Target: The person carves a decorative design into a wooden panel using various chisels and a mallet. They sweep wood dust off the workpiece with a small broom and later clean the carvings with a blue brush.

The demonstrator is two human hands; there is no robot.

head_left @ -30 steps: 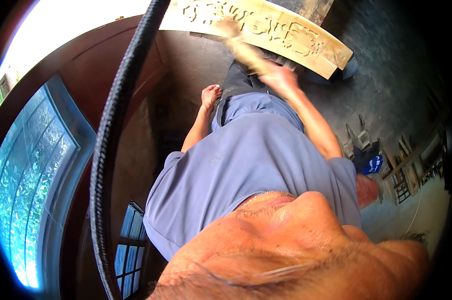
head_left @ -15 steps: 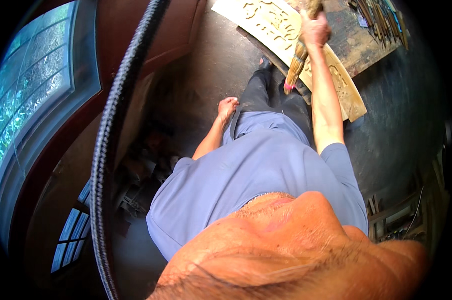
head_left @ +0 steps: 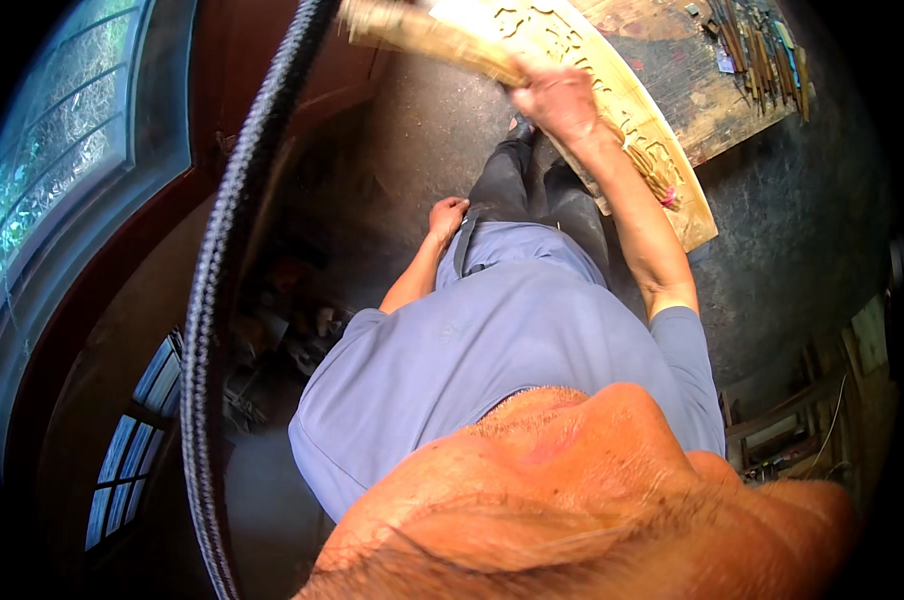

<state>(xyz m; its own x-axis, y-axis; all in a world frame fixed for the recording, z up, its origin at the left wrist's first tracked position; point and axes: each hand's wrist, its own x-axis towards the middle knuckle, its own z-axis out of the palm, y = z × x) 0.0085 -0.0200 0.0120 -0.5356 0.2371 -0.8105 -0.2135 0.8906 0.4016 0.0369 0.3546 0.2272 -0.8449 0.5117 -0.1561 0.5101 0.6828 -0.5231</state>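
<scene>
My right hand (head_left: 562, 102) is wrapped round the middle of a straw hand broom (head_left: 437, 38). Its pale brush end reaches to the upper left, blurred by motion, and its other end, bound with a pink tie, shows beyond my right forearm. Under the broom and my arm lies a long pale wooden board (head_left: 632, 85) with carved cut-out patterns; my forearm hides part of it. Down by my left thigh, my left hand (head_left: 449, 216) is closed with fingers curled, next to a dark strap (head_left: 464, 248). Whatever is inside those fingers, if anything, is hidden.
The board rests along a worn wooden bench (head_left: 712, 120). Several slim carving tools (head_left: 762, 60) lie together at its far right. A barred window (head_left: 67, 170) is on the left. A thick braided cable (head_left: 217, 250) crosses the left of the view. Wooden pieces (head_left: 787, 420) stand lower right.
My right hand has swung left and slightly nearer with the broom. The brush end now points to the upper left, the tied end to the lower right. My left hand has hardly moved.
</scene>
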